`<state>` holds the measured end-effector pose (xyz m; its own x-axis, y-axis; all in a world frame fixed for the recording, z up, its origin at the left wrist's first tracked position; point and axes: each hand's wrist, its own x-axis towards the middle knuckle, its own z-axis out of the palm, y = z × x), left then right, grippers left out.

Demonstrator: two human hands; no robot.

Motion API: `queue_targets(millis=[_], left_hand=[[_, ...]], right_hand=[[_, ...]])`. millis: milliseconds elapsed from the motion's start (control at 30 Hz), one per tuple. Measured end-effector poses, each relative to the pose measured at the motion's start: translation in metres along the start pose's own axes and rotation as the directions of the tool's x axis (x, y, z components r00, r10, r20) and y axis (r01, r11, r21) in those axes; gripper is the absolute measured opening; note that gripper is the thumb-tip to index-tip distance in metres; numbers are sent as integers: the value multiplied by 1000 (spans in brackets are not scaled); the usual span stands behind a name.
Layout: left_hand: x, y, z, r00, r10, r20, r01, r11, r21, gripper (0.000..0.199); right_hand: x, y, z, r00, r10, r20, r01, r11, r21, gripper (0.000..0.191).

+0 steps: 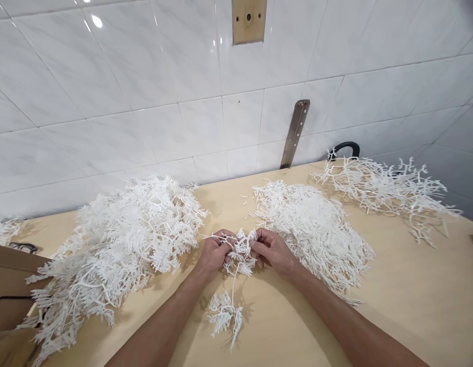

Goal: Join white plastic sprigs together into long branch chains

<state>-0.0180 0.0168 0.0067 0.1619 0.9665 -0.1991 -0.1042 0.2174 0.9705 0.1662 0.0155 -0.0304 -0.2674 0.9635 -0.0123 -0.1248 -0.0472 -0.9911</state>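
Note:
Between my hands is a white branching plastic sprig, with feathery leaf tufts on thin stems. My left hand pinches a stem on its left side, and a thin end sticks out past the fingers. My right hand has its fingers closed at the tuft's right edge; the exact spot they grip is partly hidden. From the sprig a stem runs down toward me to another tuft just above or on the table. A large heap of similar white sprigs lies to the left of my hands.
Right of my hands lies a pile of small white pieces. Farther right are bare branching stems, with a black curved handle behind. A metal bracket leans at the tiled wall. A cardboard box stands at the left edge.

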Motion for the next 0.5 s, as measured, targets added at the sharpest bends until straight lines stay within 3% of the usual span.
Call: queue_targets(millis=[267,400,500], left_hand=[[-4,9,-3,992,-62,110,65,997,-29,29],[-6,3,-2,990,-35,138,33,999,18,33],[-6,-1,0,996,12,89,-21,995,95,32]], right_hand=[[-2,7,1,998,-19,-54,21,999,39,12],[-5,5,1,998,-11,-62,14,999,46,11],[-8,3,2,998,-33,-54,37,996,81,11]])
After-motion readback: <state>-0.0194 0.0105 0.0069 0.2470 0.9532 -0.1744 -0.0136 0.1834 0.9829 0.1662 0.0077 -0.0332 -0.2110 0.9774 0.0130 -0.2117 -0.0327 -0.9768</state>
